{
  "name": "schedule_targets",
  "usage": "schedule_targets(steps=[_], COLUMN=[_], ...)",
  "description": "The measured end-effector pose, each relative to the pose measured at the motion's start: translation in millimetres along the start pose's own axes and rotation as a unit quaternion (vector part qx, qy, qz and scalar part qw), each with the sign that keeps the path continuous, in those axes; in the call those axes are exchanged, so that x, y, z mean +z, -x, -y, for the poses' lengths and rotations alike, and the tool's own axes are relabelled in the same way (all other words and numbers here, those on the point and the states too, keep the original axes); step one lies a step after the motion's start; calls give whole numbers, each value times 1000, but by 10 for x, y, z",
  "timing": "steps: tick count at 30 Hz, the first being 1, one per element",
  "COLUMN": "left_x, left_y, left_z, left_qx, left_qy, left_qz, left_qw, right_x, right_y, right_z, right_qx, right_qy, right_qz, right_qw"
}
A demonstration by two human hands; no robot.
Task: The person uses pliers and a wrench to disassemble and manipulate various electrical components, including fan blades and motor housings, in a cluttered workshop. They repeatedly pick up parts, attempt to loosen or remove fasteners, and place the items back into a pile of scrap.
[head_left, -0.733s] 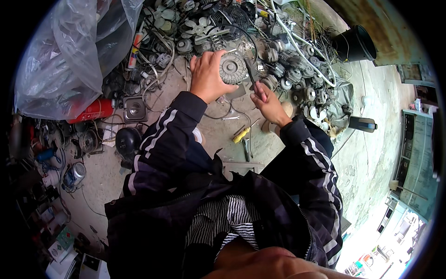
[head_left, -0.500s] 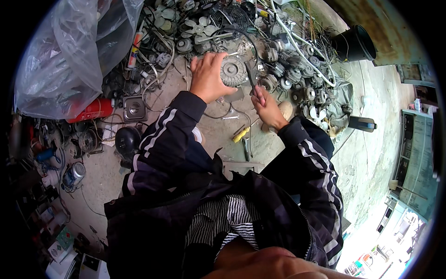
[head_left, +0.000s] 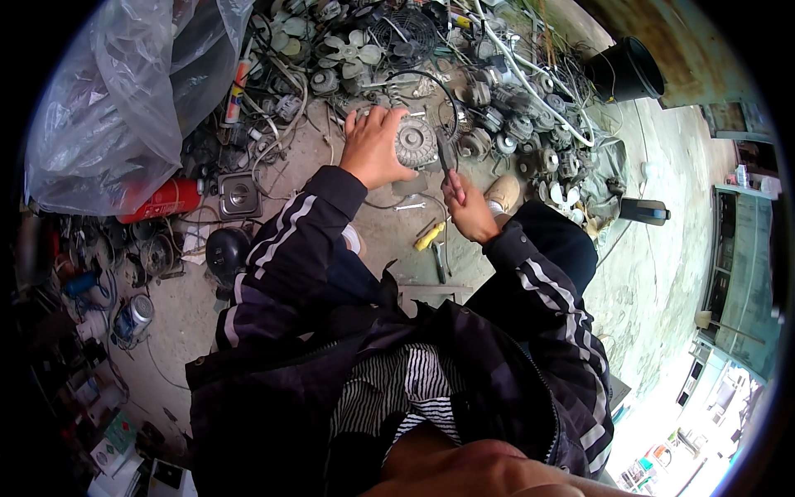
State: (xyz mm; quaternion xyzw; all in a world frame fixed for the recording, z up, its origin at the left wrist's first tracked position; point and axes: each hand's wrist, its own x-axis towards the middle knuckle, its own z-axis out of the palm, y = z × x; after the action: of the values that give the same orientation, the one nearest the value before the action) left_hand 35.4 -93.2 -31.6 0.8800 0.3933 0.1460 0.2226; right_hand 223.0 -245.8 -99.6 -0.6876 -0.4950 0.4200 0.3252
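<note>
A round grey ribbed motor housing point(head_left: 416, 141) lies on the concrete floor in front of me. My left hand point(head_left: 373, 149) grips it from the left, fingers over the far side and thumb at the near side. In my right hand point(head_left: 472, 214) is a long dark bar-like tool point(head_left: 446, 151), its far end close to the housing's right edge. The exact kind of tool cannot be made out. On the floor nearer to me lie a wrench point(head_left: 410, 206), a yellow-handled tool point(head_left: 429, 237) and a dark-handled tool point(head_left: 440, 263).
Several small motors point(head_left: 517, 126), a white fan blade point(head_left: 354, 53) and cables are heaped beyond my hands. At left are a plastic bag point(head_left: 108, 108), a red cylinder point(head_left: 166, 201) and a metal tray point(head_left: 240, 195). A black bucket point(head_left: 625, 70) stands far right. My shoe point(head_left: 503, 193) is beside my right hand.
My right hand and the tool have come nearer to me, uncovering more of the shoe. The left hand and the motor housing have shifted slightly nearer too.
</note>
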Motion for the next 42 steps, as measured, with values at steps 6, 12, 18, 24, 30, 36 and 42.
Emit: schedule_targets(steps=[6,12,18,24,30,36,42], left_x=[30,81,172,168,205,189,61], left_y=[31,51,56,79,86,110,36], left_z=[0,-9,28,-2,-9,-2,10], left_qx=[10,6,16,3,-9,-31,-35], left_qy=[6,-18,-25,-29,-19,8,6], left_qz=[9,31,35,34,12,26,40], left_qw=[1000,999,999,999,1000,999,999], right_x=[43,141,189,201,190,120,66], right_y=[69,139,154,98,42,32,-24], right_z=[-16,-2,-71,-136,-195,-180,-292], right_qx=[18,25,16,10,-30,-35,-36], right_qy=[22,29,23,42,52,72,-20], right_qz=[-21,-45,-67,-84,-119,-120,-55], right_qw=[999,998,997,996,991,990,998])
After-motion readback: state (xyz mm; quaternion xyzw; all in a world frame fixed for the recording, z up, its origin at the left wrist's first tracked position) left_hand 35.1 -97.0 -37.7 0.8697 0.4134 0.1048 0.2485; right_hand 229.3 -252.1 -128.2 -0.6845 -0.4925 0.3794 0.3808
